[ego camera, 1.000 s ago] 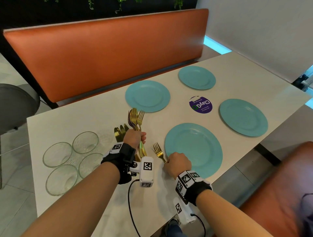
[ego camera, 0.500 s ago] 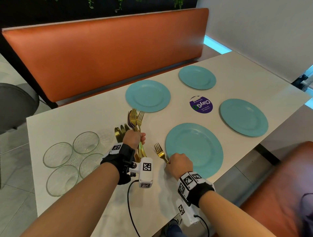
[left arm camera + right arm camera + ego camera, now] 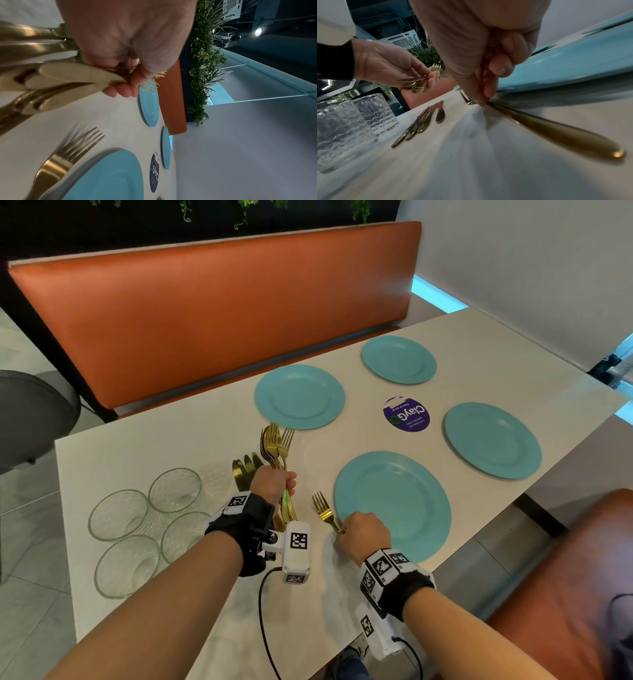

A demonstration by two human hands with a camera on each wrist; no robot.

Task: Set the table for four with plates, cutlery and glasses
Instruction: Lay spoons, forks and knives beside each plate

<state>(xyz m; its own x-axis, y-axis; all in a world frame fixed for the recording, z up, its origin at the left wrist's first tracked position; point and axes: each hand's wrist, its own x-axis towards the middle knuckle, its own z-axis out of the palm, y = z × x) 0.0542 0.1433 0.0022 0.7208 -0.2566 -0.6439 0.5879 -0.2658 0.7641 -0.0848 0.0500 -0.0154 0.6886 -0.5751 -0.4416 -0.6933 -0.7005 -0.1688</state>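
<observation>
My right hand pinches the neck of a gold fork that lies flat on the table just left of the near teal plate. In the right wrist view its fingertips press the fork's handle against the tabletop. My left hand grips a bundle of gold forks and spoons, heads pointing away, held above the table. Three more teal plates are laid out. Several gold knives lie behind my left hand.
Several clear ribbed glasses stand grouped at the table's left end. A purple round sticker sits between the plates. An orange bench back runs along the far side, and an orange seat is at the near right.
</observation>
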